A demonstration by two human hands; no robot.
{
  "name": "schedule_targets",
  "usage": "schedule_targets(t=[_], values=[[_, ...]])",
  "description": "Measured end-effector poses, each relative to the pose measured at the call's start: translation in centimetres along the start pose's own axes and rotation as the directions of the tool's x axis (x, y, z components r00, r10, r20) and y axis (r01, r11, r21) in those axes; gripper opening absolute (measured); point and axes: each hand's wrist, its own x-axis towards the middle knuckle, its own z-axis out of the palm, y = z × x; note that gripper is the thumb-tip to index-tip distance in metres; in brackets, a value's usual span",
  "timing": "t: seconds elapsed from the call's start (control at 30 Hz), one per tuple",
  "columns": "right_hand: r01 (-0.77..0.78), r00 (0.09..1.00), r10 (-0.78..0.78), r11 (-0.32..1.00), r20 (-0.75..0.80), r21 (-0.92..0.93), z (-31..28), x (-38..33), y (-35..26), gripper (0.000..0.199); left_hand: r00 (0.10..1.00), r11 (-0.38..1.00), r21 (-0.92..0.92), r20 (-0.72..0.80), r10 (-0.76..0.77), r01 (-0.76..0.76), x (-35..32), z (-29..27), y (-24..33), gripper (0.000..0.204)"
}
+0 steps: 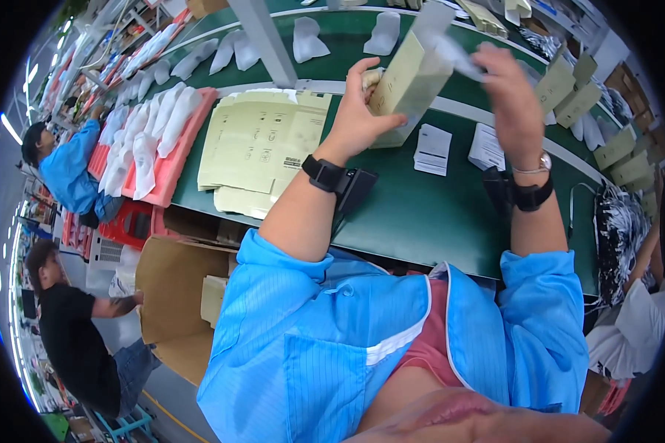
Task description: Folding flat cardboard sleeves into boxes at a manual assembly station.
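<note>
My left hand (355,114) is wrapped round a pale yellow-green carton (408,83), thumb along its lower edge and fingers on its far side. The carton is tilted over the green table (414,214), with its upper end open. My right hand (513,107) is raised to the right of that end. Its fingers, somewhat smeared by motion, close on a whitish translucent wrapped piece (458,57) at the carton's mouth. Below the carton lie two stacks of white printed cards, a left stack (431,150) and a right stack (488,148).
Flattened cartons (262,140) are piled left of my left arm. Wrapped white pieces (310,39) line the far belt. A red tray (171,159) holds more of them. Standing cartons (580,103) and a strip bundle (617,229) are at right. A cardboard box (174,325) and two people are at left.
</note>
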Motion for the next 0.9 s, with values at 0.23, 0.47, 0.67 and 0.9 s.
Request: schedule_targets(t=[0.23,0.47,0.67,0.9], values=[[-0.316,0.846,0.326,0.944,0.422,-0.096,2.8,0.5,-2.9,0.021,0.990,0.889,0.434,0.066,0.128,-0.144,-0.3,0.3,0.1,0.086],[-0.398,0.902,0.421,0.896,0.096,-0.196,4.7,-0.9,4.7,0.031,0.976,0.449,0.875,-0.214,0.024,0.181,0.2,-2.1,-1.5,0.079],[-0.365,0.859,0.499,0.755,0.115,-0.545,2.1,-5.3,13.5,0.034,0.849,0.039,0.893,-0.412,-0.330,0.449,0.3,-4.6,-3.5,0.080],[-0.349,0.935,0.339,0.831,-0.103,-0.433,2.4,-2.5,5.7,0.043,0.841,0.083,0.844,-0.510,-0.180,0.530,0.3,-5.9,-5.5,0.079]])
